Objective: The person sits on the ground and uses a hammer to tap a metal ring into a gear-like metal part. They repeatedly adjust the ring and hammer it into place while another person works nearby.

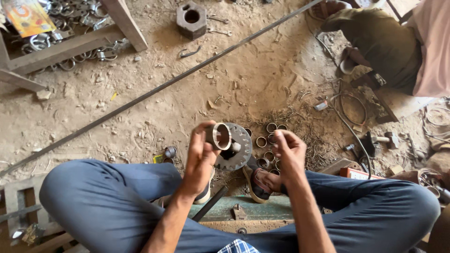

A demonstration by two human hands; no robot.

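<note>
Up close, the left hand (202, 154) grips a short metal tube (218, 136), open end toward the person; the right hand (289, 151), loosely curled, holds nothing above the rings (268, 140) on the dirt floor (187, 93).

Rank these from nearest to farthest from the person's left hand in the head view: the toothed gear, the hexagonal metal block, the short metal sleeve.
1. Sleeve: in the left hand's grip.
2. Gear: on the ground just right of that hand.
3. Block: far off, at the top of the view.
</note>
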